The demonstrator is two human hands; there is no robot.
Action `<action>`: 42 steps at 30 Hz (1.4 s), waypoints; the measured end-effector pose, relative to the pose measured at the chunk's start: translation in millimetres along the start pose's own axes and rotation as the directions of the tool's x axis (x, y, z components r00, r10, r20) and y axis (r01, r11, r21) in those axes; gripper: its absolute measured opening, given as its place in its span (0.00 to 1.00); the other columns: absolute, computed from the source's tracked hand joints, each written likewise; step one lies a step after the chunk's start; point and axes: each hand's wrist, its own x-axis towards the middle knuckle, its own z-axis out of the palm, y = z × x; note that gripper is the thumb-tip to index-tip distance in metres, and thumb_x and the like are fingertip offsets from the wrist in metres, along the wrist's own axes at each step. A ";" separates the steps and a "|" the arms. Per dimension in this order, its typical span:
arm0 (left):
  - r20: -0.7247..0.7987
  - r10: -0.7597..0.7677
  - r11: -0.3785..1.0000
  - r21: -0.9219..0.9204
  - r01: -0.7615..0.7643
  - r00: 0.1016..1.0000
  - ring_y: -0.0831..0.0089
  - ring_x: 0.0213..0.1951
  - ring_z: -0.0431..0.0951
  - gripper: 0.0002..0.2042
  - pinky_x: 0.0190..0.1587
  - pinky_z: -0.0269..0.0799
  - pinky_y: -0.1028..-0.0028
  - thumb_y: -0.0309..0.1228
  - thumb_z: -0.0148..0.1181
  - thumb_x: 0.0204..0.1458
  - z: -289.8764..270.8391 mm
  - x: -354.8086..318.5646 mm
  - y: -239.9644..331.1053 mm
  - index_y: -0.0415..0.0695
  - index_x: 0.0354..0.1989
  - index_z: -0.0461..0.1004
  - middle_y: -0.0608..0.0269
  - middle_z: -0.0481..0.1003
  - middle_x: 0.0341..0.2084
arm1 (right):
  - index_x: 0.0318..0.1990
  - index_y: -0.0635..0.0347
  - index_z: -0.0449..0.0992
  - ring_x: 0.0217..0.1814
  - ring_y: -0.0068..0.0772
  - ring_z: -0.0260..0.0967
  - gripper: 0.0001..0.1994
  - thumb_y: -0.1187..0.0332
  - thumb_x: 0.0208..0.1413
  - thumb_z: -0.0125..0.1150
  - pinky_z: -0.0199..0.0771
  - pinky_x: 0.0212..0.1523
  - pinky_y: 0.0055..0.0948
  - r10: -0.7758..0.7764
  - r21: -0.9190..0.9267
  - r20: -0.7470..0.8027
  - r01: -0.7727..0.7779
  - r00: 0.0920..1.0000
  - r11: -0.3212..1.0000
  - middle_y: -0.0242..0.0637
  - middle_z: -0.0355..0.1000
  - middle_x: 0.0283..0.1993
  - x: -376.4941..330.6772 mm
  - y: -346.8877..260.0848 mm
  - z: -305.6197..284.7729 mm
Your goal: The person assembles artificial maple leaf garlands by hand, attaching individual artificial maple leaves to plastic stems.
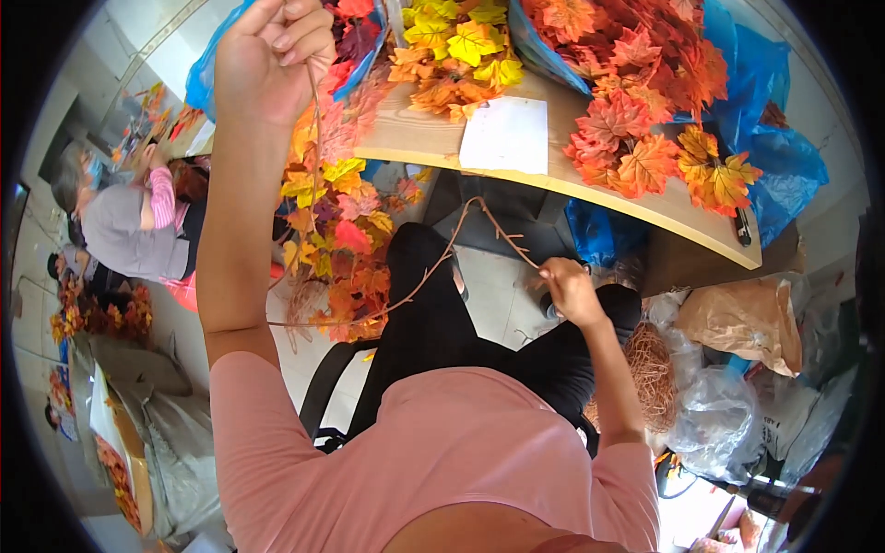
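Observation:
My left hand (277,69) is raised at the upper left, its fingers closed on a thin brown artificial vine stem (426,275). From there the stem hangs down, passes behind my forearm and loops across above my lap. Near my knee, my right hand (573,291) pinches the other part of it, where short side twigs stick out. The stretch between the hands shows no leaves. Beside the stem hangs a bunch of red, orange and yellow artificial maple leaves (348,267) at the table's left end.
On the wooden table (415,140) lie yellow leaves (466,37), orange leaves (645,111), a white paper (504,135) and a small black object (742,228). Blue plastic bags surround the leaves. Brown stems (650,378) and clear bags (714,410) lie right. Another person (138,221) sits left.

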 end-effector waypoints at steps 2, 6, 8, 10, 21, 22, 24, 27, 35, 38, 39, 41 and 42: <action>0.059 -0.051 0.999 0.015 0.050 0.997 0.81 0.15 0.64 0.12 0.14 0.57 0.83 0.32 0.42 0.58 7.2 19.2 -12.4 0.37 0.38 0.70 0.65 0.68 0.17 | 0.30 0.62 0.68 0.35 0.49 0.66 0.05 0.69 0.51 0.52 0.65 0.37 0.41 0.151 0.007 0.010 -0.151 0.988 0.988 0.46 0.68 0.30 -14.9 50.7 41.4; 0.051 -0.122 0.993 -0.001 0.122 0.991 0.81 0.15 0.63 0.12 0.14 0.57 0.84 0.33 0.42 0.58 7.5 44.2 -39.3 0.38 0.38 0.70 0.66 0.68 0.17 | 0.45 0.67 0.70 0.57 0.51 0.59 0.26 0.54 0.45 0.60 0.64 0.52 0.42 0.631 -0.510 0.299 -0.439 0.716 0.740 0.53 0.54 0.60 -80.5 105.6 126.7; 0.052 -0.147 0.989 -0.015 0.148 0.988 0.81 0.14 0.63 0.11 0.14 0.57 0.84 0.33 0.43 0.57 3.5 54.4 -51.8 0.39 0.38 0.70 0.66 0.68 0.17 | 0.43 0.69 0.71 0.53 0.50 0.64 0.27 0.53 0.44 0.59 0.61 0.55 0.43 0.580 -0.597 0.594 -0.178 0.558 0.782 0.55 0.64 0.52 -91.6 106.5 127.5; -0.112 -0.157 0.987 0.007 0.159 0.981 0.80 0.15 0.64 0.11 0.14 0.59 0.83 0.34 0.47 0.56 6.1 55.4 -75.2 0.40 0.39 0.70 0.65 0.68 0.16 | 0.41 0.68 0.73 0.49 0.50 0.67 0.24 0.53 0.46 0.57 0.60 0.55 0.43 0.588 -0.493 0.725 -0.325 0.360 0.807 0.54 0.69 0.46 -87.1 114.5 115.2; -0.296 -0.440 0.895 -0.061 0.442 0.848 0.76 0.32 0.69 0.13 0.38 0.69 0.76 0.32 0.52 0.53 -43.2 24.3 -221.9 0.39 0.45 0.70 0.62 0.70 0.29 | 0.32 0.65 0.75 0.28 0.22 0.71 0.06 0.71 0.50 0.56 0.68 0.31 0.25 0.372 -0.033 -0.341 -0.407 0.863 0.913 0.38 0.73 0.26 90.9 -11.4 -150.9; -0.310 -0.457 0.885 -0.067 0.460 0.834 0.75 0.34 0.69 0.13 0.40 0.69 0.76 0.33 0.51 0.54 -45.0 23.4 -227.4 0.41 0.45 0.70 0.62 0.71 0.32 | 0.31 0.62 0.76 0.28 0.34 0.71 0.06 0.69 0.46 0.60 0.69 0.31 0.30 0.276 -0.084 -0.491 -0.361 0.826 0.929 0.42 0.72 0.28 101.9 5.8 -150.9; -0.329 -0.490 0.859 -0.021 0.512 0.807 0.75 0.38 0.69 0.14 0.43 0.67 0.74 0.34 0.50 0.54 -45.8 24.7 -233.3 0.45 0.48 0.68 0.65 0.71 0.38 | 0.32 0.61 0.76 0.29 0.36 0.71 0.07 0.69 0.45 0.61 0.69 0.31 0.30 0.244 -0.151 -0.520 -0.369 0.819 0.917 0.41 0.72 0.29 112.8 31.3 -149.4; -0.347 -0.497 0.846 0.013 0.533 0.796 0.75 0.40 0.69 0.15 0.45 0.66 0.72 0.34 0.50 0.55 -56.2 22.3 -234.0 0.47 0.50 0.66 0.66 0.70 0.42 | 0.34 0.59 0.74 0.33 0.41 0.70 0.10 0.68 0.42 0.64 0.69 0.33 0.34 0.226 -0.212 -0.536 -0.389 0.813 0.896 0.41 0.70 0.32 118.6 45.6 -136.0; -0.423 -0.517 0.822 -0.003 0.570 0.744 0.75 0.39 0.70 0.12 0.43 0.66 0.74 0.33 0.51 0.54 -74.6 24.4 -235.7 0.45 0.46 0.67 0.64 0.72 0.43 | 0.34 0.56 0.74 0.34 0.45 0.69 0.10 0.66 0.43 0.63 0.68 0.33 0.37 0.213 -0.304 -0.597 -0.464 0.774 0.832 0.39 0.70 0.32 122.5 56.8 -119.4; -0.417 -0.576 0.788 -0.054 0.613 0.703 0.75 0.39 0.71 0.06 0.42 0.66 0.74 0.31 0.53 0.53 -77.6 26.8 -238.3 0.45 0.36 0.68 0.60 0.73 0.42 | 0.31 0.57 0.75 0.31 0.43 0.69 0.08 0.68 0.43 0.63 0.68 0.31 0.35 0.228 -0.260 -0.611 -0.464 0.758 0.847 0.38 0.69 0.31 124.1 57.9 -120.3; -0.419 -0.577 0.787 -0.057 0.614 0.701 0.75 0.39 0.71 0.06 0.42 0.66 0.74 0.31 0.53 0.53 -79.6 27.0 -238.4 0.45 0.36 0.68 0.60 0.73 0.42 | 0.30 0.58 0.75 0.29 0.39 0.69 0.07 0.68 0.43 0.62 0.68 0.30 0.33 0.253 -0.195 -0.621 -0.459 0.742 0.867 0.38 0.70 0.29 125.8 54.4 -122.7; -0.412 -0.598 0.771 -0.062 0.634 0.687 0.75 0.38 0.72 0.06 0.42 0.67 0.73 0.32 0.54 0.52 -84.8 27.4 -238.2 0.45 0.35 0.69 0.58 0.74 0.40 | 0.29 0.59 0.75 0.27 0.36 0.70 0.06 0.69 0.44 0.62 0.68 0.29 0.31 0.281 -0.129 -0.625 -0.450 0.729 0.884 0.38 0.70 0.27 129.8 47.7 -128.8; -0.416 -0.598 0.771 -0.065 0.633 0.685 0.75 0.38 0.72 0.06 0.42 0.67 0.73 0.32 0.54 0.52 -85.1 27.5 -237.6 0.45 0.35 0.69 0.58 0.74 0.40 | 0.29 0.60 0.75 0.25 0.33 0.69 0.06 0.69 0.44 0.61 0.67 0.28 0.29 0.355 -0.032 -0.608 -0.469 0.710 0.883 0.38 0.71 0.25 131.9 44.8 -133.2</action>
